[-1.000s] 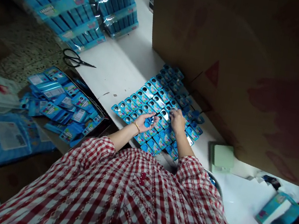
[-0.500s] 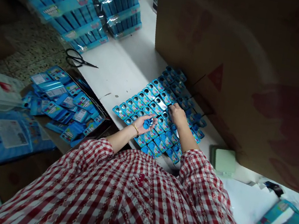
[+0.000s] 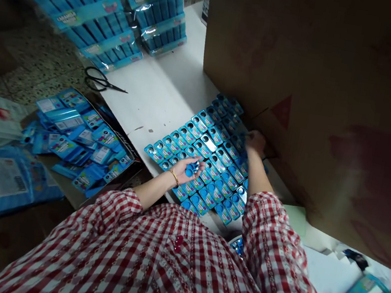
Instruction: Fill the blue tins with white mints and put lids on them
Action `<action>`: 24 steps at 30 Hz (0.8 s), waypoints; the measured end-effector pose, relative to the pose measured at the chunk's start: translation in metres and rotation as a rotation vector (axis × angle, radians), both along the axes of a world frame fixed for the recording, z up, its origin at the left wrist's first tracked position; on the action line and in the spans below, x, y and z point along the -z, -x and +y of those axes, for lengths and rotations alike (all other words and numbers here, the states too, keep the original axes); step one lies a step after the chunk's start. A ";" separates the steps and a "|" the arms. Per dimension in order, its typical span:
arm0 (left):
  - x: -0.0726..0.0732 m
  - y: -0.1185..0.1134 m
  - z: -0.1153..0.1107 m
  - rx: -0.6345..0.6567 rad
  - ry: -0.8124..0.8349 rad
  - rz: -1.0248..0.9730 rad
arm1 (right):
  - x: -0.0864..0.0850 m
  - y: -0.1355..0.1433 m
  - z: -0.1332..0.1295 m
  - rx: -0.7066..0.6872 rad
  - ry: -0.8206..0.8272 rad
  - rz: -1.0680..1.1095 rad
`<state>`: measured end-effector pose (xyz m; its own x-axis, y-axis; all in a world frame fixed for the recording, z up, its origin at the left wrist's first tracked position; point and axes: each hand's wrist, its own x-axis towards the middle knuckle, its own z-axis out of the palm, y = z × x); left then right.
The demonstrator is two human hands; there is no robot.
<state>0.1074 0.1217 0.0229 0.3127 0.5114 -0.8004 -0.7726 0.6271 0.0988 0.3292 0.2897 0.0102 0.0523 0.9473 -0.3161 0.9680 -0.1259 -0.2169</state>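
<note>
Rows of small flat blue tins [image 3: 221, 160], most with a round recess at one end, cover part of the white table in front of me. Over their near left part, my left hand [image 3: 184, 170] is turned palm up and curled around several small round blue caps [image 3: 190, 169]. My right hand [image 3: 256, 141] reaches to the far right side of the rows, close to the cardboard box. Its fingers are bent downward and pressed together at the tins; whatever sits between them is too small and dark to make out.
A big cardboard box [image 3: 314, 86] walls off the right. Black scissors [image 3: 103, 82] lie at the table's left edge, above a carton of blue packets [image 3: 81, 135]. Wrapped stacks of blue boxes [image 3: 100, 20] stand behind. A container of blue pieces [image 3: 237, 245] shows by my right sleeve.
My right hand has moved right and slightly away from me, from the middle of the tins to their side by the box. My left hand stays nearly in place with the caps.
</note>
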 end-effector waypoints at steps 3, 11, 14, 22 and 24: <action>-0.003 0.001 0.003 -0.010 0.009 -0.008 | -0.002 0.004 0.026 0.022 0.020 -0.097; -0.010 0.000 0.011 0.000 -0.009 -0.030 | 0.024 -0.006 0.063 -0.040 0.209 -0.092; -0.010 0.002 0.013 0.028 -0.069 -0.038 | 0.021 -0.010 0.055 -0.044 0.209 -0.067; -0.001 0.001 0.020 0.131 -0.119 -0.025 | -0.010 0.049 -0.057 -0.409 -0.092 0.634; 0.002 -0.004 0.020 0.176 -0.109 0.029 | -0.011 0.064 -0.078 -0.570 0.070 0.753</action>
<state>0.1118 0.1414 0.0214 0.3823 0.5347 -0.7536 -0.6481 0.7365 0.1938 0.2655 0.2120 0.0217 -0.6535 0.7446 -0.1357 0.4965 0.2865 -0.8194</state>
